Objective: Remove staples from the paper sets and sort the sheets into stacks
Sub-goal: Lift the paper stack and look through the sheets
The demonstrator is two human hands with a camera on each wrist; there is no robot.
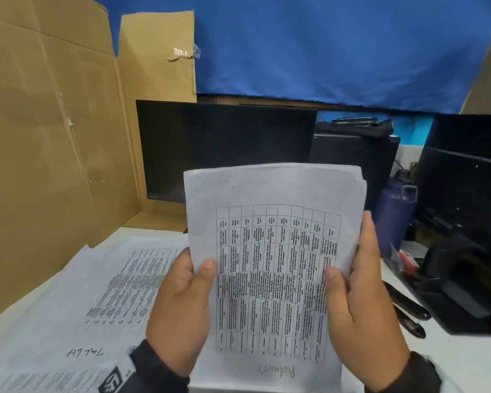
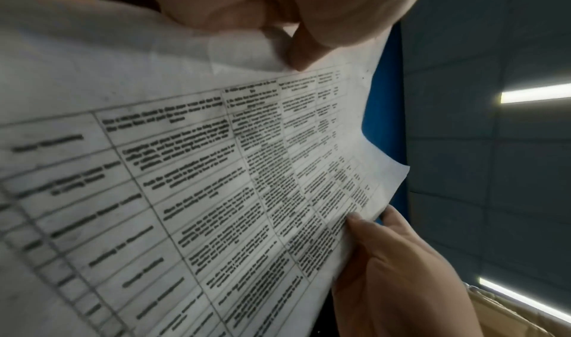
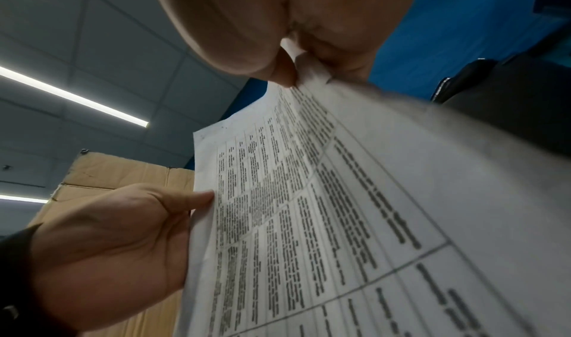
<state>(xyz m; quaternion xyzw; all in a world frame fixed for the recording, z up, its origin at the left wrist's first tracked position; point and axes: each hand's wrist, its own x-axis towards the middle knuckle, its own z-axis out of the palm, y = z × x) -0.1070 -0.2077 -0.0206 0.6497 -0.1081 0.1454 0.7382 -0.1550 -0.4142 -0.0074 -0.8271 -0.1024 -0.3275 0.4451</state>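
Note:
I hold a paper set [image 1: 275, 251] upright over the white table [image 1: 465, 361]; it is several white sheets with a printed table and "Admin" handwritten at the bottom edge. My left hand [image 1: 193, 275] grips its left edge, thumb on the front and fingers behind. My right hand [image 1: 352, 279] grips the right edge the same way. In the left wrist view the paper set [image 2: 216, 171] fills the frame, with the right hand [image 2: 395, 269] at its far edge. In the right wrist view the left hand [image 3: 117, 232] clasps the paper set [image 3: 340, 220]. I can make out no staple.
Loose printed sheets [image 1: 97, 302] lie flat on the table at the left. Brown cardboard [image 1: 48, 151] stands along the left side. A black monitor [image 1: 224, 146] is behind the paper. At the right are a dark blue bottle [image 1: 394, 214], a monitor base [image 1: 459, 302] and dark pens [image 1: 408, 307].

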